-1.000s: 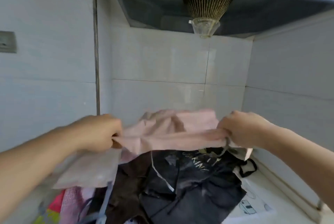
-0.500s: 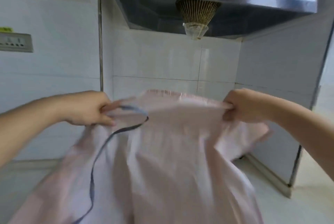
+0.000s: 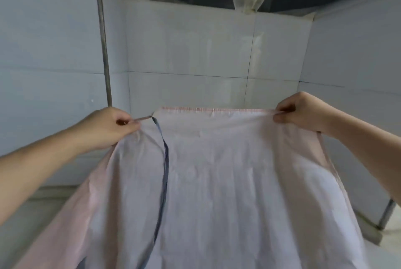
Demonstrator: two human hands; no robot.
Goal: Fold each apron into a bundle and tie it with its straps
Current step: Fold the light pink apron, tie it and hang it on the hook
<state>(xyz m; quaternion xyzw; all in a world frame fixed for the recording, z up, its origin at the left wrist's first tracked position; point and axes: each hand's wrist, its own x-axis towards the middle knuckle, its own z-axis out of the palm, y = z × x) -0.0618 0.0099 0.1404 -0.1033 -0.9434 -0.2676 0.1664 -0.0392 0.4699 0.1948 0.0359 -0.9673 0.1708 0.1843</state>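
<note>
Holding the pale pink apron spread before the tiled wall, I had its top hem running from nine to three o'clock between my fists, the body falling away toward six. Its long axis hung downward, so any first fold, I judged, would bring one top corner across to the other. Neither hand looked nearer the cloth's middle. My left hand pinched the left corner along with the strap's end; my right hand pinched the right corner, fingers curled tight. The grey-blue strap dangled toward six o'clock from my left pinch.
</note>
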